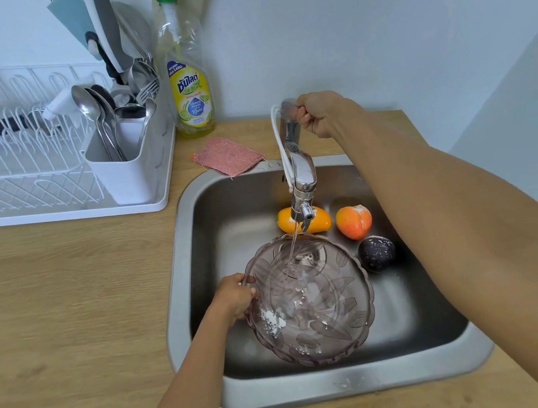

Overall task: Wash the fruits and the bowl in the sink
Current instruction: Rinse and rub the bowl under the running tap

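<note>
Far left, the dish rack and the soap bottle stand on the counter, with the pink scrubber lying just beside the sink. My left hand is clamped on the left rim of the bowl, holding it tilted under a thin stream; white powder clings inside it. Moving right, the yellow fruit, orange fruit and dark fruit lie on the sink floor behind the bowl, dusted white. My right hand is closed around the tap handle. The risk I see: opening the tap harder could splash water off the tilted bowl onto the counter, and a wet one-handed rim grip might slip, dropping it onto the fruit.
</note>
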`<state>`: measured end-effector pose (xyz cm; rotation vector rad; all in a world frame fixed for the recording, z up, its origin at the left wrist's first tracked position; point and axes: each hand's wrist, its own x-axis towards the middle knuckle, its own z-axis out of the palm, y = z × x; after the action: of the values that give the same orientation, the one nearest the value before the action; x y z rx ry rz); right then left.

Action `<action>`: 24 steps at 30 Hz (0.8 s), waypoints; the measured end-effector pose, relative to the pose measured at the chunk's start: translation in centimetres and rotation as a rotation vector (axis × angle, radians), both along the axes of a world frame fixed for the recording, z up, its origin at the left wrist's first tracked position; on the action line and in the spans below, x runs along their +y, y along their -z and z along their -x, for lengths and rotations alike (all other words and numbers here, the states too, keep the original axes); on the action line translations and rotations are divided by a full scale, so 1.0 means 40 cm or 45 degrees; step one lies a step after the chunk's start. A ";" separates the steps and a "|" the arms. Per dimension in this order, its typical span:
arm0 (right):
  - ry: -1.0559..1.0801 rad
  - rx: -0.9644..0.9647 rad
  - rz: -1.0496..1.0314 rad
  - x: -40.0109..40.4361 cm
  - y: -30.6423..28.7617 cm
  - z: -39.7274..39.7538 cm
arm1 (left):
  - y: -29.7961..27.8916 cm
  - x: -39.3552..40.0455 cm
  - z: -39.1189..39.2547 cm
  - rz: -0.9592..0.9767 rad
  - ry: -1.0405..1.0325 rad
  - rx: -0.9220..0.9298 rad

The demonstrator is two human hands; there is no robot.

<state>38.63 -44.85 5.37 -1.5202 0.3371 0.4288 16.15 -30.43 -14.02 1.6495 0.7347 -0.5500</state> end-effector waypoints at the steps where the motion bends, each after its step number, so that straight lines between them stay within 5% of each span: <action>1: 0.002 0.005 0.003 0.001 0.000 -0.001 | 0.000 0.000 0.000 -0.001 -0.002 -0.001; 16: 0.004 -0.021 0.023 -0.003 -0.009 0.014 | 0.006 0.001 -0.001 0.021 -0.016 0.003; 24: -0.018 -0.288 0.300 -0.087 0.053 0.167 | -0.010 -0.002 0.005 -0.001 0.033 0.045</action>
<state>31.94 -48.35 3.24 -1.7832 0.2040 0.2300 15.94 -30.50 -13.63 1.6557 0.7410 -0.5988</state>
